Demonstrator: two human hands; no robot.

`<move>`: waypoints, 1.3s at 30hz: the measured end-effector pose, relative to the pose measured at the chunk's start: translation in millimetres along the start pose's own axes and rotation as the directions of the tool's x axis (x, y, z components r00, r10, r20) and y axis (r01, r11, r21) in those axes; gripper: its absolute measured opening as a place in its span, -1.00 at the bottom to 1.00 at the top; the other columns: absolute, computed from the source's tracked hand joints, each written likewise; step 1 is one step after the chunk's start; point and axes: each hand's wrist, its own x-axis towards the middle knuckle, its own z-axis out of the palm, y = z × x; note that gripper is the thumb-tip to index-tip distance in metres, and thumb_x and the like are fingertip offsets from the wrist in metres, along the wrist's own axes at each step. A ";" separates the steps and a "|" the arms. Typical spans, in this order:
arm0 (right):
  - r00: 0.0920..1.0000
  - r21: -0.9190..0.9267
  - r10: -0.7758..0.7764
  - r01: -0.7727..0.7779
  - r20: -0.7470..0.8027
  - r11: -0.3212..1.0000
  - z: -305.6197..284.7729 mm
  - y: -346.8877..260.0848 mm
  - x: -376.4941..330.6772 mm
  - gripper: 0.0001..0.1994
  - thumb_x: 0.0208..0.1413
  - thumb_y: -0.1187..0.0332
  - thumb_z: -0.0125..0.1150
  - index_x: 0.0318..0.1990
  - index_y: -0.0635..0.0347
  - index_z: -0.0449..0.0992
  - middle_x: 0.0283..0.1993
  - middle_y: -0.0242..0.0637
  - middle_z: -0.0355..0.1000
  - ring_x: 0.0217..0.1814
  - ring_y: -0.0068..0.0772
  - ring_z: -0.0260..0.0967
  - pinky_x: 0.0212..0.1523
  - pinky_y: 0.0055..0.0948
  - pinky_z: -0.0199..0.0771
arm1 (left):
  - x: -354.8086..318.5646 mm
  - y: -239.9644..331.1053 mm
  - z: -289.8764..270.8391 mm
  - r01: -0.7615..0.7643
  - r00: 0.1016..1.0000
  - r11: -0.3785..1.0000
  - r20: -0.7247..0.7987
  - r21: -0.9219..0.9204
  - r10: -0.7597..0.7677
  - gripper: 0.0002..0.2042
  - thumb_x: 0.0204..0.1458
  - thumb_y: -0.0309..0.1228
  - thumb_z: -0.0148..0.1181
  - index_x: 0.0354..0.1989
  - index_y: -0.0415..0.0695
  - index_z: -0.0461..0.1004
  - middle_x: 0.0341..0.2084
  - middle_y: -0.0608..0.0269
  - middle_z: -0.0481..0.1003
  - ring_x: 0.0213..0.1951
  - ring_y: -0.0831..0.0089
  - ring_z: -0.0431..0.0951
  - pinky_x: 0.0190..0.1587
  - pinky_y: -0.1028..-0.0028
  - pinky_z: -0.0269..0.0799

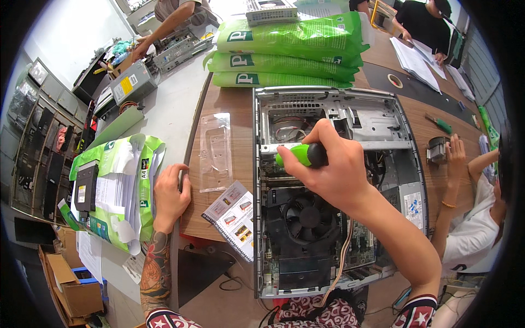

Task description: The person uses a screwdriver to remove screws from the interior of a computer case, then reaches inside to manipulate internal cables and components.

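Note:
An open desktop computer case [407, 180] lies flat on the brown table [224, 109], its black cooler fan [310, 217] and circuit board showing. My right hand [333, 164] is closed around a green-handled screwdriver [298, 156], held over the case's middle near the metal crossbar. My left hand [170, 194] rests on the table's left edge, fingers curled over it, holding nothing. Next to it lie a clear plastic tray [215, 150] and a spiral-bound booklet [235, 216].
Three green paper reams [290, 52] are stacked beyond the case. An opened green ream wrapper with papers [117, 186] lies left. A person at the right holds a small metal part [437, 150]; a green screwdriver [439, 124] lies nearby. Other people work at the back.

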 end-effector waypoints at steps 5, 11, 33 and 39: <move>1.000 -0.045 -0.030 0.029 -0.007 0.999 -5.3 -5.8 4.3 -0.61 0.01 0.20 0.47 -0.40 0.19 0.32 -0.62 -0.21 0.38 -0.64 -0.12 0.42 -0.62 -0.30 0.41 | 0.0 0.4 -0.5 -0.025 0.999 1.000 -0.033 -0.008 0.025 -0.85 0.05 -0.52 0.12 -0.19 -0.17 0.45 -0.37 0.05 0.46 -0.24 0.01 0.48 -0.16 0.16 0.38; 1.000 -0.051 -0.026 0.026 0.009 0.998 -3.0 -2.1 1.7 -0.61 0.01 0.19 0.47 -0.38 0.20 0.31 -0.62 -0.19 0.39 -0.64 -0.11 0.43 -0.62 -0.28 0.41 | 0.5 2.6 1.1 -0.031 0.999 0.999 -0.029 -0.014 0.031 -0.85 0.04 -0.53 0.12 -0.20 -0.17 0.45 -0.43 0.09 0.42 -0.35 0.06 0.44 -0.25 0.18 0.33; 0.975 -0.319 -0.081 0.146 0.208 0.937 22.9 -35.5 30.4 -0.71 0.14 0.19 0.28 -0.34 0.14 0.31 -0.75 -0.27 0.35 -0.74 -0.20 0.40 -0.69 -0.25 0.39 | 1.5 4.3 0.5 -0.038 0.999 0.999 -0.011 0.001 0.038 -0.86 0.06 -0.53 0.11 -0.19 -0.18 0.45 -0.37 0.04 0.45 -0.24 0.00 0.47 -0.16 0.14 0.36; 0.941 -0.116 -0.110 0.155 0.319 0.981 19.2 -35.7 38.5 -0.83 0.17 0.39 0.13 -0.31 0.25 0.28 -0.63 -0.04 0.44 -0.54 0.07 0.52 -0.51 -0.14 0.56 | -4.1 4.1 -2.3 -0.039 0.999 0.999 -0.013 0.016 0.040 -0.85 0.08 -0.51 0.10 -0.17 -0.19 0.45 -0.33 0.04 0.47 -0.19 0.00 0.48 -0.12 0.16 0.38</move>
